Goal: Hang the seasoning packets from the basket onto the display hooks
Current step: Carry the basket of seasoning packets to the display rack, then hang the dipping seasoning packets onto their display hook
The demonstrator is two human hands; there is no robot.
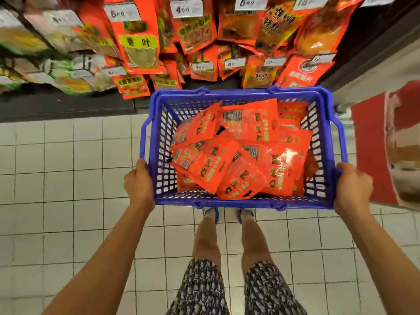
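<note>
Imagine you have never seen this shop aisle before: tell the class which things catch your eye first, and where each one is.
First comes the bright blue basket in the middle, held above the white tiled floor, with the left hand gripping one end and the right hand the other. Inside it lies a loose heap of red seasoning packets. Beyond the basket, more red and orange packets hang in rows on the display, with white price tags above them.
</note>
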